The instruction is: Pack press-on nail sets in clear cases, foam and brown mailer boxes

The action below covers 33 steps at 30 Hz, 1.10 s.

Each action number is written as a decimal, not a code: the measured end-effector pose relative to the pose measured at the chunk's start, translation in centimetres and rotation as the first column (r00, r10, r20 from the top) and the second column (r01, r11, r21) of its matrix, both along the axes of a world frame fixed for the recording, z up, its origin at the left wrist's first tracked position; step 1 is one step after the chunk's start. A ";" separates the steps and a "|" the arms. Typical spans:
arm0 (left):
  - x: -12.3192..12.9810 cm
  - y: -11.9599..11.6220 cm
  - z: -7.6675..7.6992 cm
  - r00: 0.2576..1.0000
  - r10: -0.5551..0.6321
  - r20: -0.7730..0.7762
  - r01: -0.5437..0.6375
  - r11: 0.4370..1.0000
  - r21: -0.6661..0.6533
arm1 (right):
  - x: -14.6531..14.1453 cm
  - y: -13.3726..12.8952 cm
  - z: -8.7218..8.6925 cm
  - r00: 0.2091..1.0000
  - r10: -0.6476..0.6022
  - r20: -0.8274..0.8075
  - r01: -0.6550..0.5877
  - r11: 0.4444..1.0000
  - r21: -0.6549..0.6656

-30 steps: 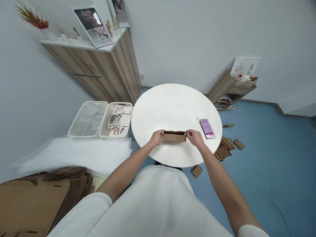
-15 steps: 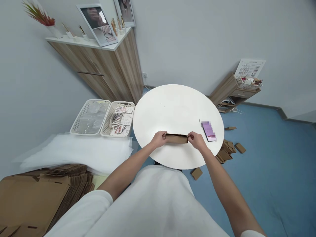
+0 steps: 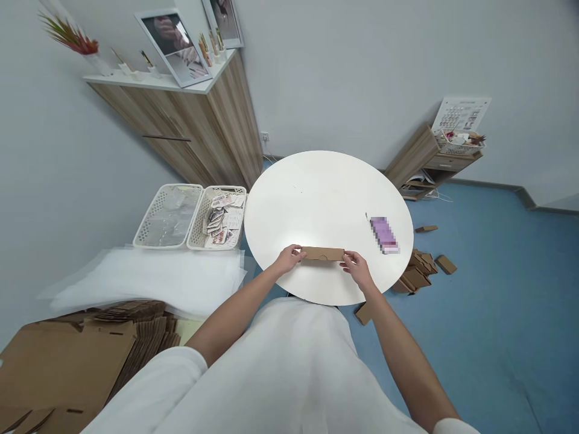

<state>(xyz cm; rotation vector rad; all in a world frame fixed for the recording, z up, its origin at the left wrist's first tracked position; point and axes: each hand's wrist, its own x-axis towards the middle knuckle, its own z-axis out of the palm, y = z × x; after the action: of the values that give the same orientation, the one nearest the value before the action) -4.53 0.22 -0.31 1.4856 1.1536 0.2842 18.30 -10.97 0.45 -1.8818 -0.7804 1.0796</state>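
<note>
Round white counter (image 3: 325, 199), near edge: a flat brown box (image 3: 322, 254) lies between the two hands. Left hand (image 3: 288, 259) pinches its left end; right hand (image 3: 357, 267) holds its right end, fingers closed on the card. The box looks light, thin and stiff along its length but easily creased, best held by the short ends. A phone (image 3: 384, 234) lies to the right, apart.

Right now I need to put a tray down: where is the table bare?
The table is bare across its far half, beyond the box and left of the phone. The near edge is crowded: left hand and right hand hold the box there.
</note>
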 end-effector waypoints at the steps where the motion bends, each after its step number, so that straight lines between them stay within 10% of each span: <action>1: 0.0 0.0 0.0 1.000 -0.009 0.007 0.009 1.000 0.000 | 0.0 0.0 0.1 1.000 0.018 0.022 -0.018 1.000 -0.012; 17: 2.1 -4.7 -3.1 0.993 0.060 0.099 -0.069 0.994 0.089 | -1.0 -3.4 -2.9 0.987 -0.054 0.149 0.058 0.998 -0.022; 23: 3.1 -4.6 -3.0 0.979 0.157 -0.128 -0.150 0.987 0.063 | 0.8 -2.4 -2.7 0.986 0.017 0.163 0.011 0.985 -0.171; 33: 4.3 -2.0 -3.1 0.950 -0.082 -0.301 0.110 0.991 0.078 | 1.9 -0.5 -4.0 0.973 0.092 0.210 -0.041 0.971 -0.237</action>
<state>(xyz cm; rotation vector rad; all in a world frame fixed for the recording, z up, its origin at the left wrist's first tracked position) -0.19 -1.82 -3.37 1.7039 1.3144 0.0471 20.17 -11.44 -3.56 -2.2148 -0.8794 1.0519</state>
